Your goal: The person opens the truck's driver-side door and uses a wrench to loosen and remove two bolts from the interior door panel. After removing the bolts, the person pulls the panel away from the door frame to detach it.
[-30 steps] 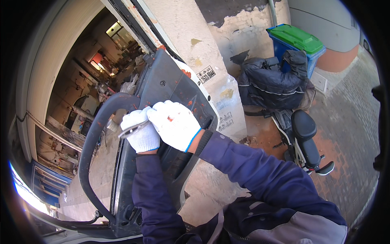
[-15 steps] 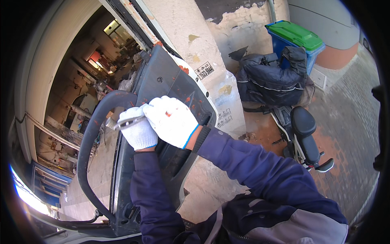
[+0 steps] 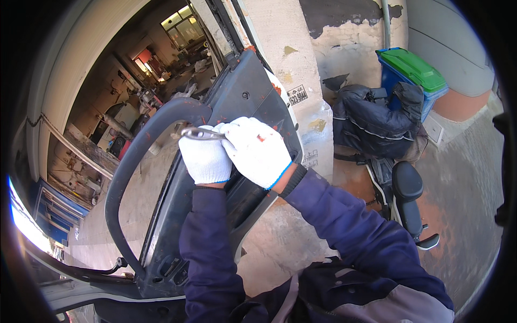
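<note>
Both my hands wear white knit gloves with blue cuff edges and are held together over a dark grey vehicle door panel (image 3: pixel 237 99). My right hand (image 3: pixel 258 153) is closed around one end of a shiny metal hand tool (image 3: pixel 202 134). The tool's rounded end sticks out leftward over the back of my left hand (image 3: pixel 207 159); its exact kind is unclear. My left hand is also closed, pressed against the right, and what its fingers grip is hidden. Reddish flecks mark the panel and the right glove. A thick curved black bar (image 3: pixel 116 199) loops from the panel on the left.
Behind the door stands a worn pale wall (image 3: pixel 285 70). To the right are a two-wheeler (image 3: pixel 406 180) with a dark padded cover (image 3: pixel 371 116) and a blue bin with a green lid (image 3: pixel 412 69). A cluttered workshop (image 3: pixel 145 75) shows through the opening at left.
The view has shifted, so the door and surroundings sit farther right. Both hands remain together over the panel, and the metal tool has turned from tilted to nearly level.
</note>
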Available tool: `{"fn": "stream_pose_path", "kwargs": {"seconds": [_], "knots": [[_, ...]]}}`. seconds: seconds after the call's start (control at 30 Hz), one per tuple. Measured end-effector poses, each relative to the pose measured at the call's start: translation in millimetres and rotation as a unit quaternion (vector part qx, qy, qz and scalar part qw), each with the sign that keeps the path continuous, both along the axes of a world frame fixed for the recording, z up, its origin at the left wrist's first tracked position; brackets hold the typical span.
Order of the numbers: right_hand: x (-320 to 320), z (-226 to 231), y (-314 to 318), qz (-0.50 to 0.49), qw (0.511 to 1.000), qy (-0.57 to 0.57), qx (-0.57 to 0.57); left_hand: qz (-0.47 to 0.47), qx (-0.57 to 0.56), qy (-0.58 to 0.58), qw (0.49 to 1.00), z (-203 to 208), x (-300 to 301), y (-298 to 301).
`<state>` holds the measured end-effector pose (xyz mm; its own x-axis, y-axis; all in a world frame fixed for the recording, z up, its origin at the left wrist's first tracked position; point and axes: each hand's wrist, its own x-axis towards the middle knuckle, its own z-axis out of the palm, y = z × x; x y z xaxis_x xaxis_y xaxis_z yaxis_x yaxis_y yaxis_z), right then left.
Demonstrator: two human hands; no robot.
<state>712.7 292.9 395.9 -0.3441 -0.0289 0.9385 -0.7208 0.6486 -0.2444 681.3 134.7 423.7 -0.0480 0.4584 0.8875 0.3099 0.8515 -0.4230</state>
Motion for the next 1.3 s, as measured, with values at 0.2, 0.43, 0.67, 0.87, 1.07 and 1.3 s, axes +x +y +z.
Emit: {"fn": "stream_pose_path", "kwargs": {"seconds": [0.2, 0.43, 0.67, 0.87, 1.07, 1.3], "knots": [[0.2, 6.9, 0.1, 0.098, 0.961, -0.202, -0.16, 0.038, -0.009, -0.138, 0.99, 4.9, 10.8, -0.5], [4.0, 5.8, 2.3, -0.006, 0.998, -0.05, 0.036, 0.043, 0.019, -0.168, 0.985, 7.0, 11.4, -2.6], [0.6, 9.3, -1.0, 0.158, 0.899, -0.314, -0.26, 0.004, 0.01, -0.195, 0.981, 5.8, 12.9, -9.5], [-3.4, 10.2, 6.9, -0.062, 0.992, -0.097, 0.059, -0.03, 0.039, -0.198, 0.979, 4.7, 8.4, -8.6], [-2.8, 7.2, 4.5, -0.076, 0.988, -0.134, 0.027, -0.06, 0.048, -0.174, 0.982, 1.1, 7.1, -9.9], [-7.1, 12.7, 8.7, 0.002, 0.961, -0.265, -0.08, -0.054, 0.056, -0.165, 0.983, 2.1, 8.4, -9.0]]}}
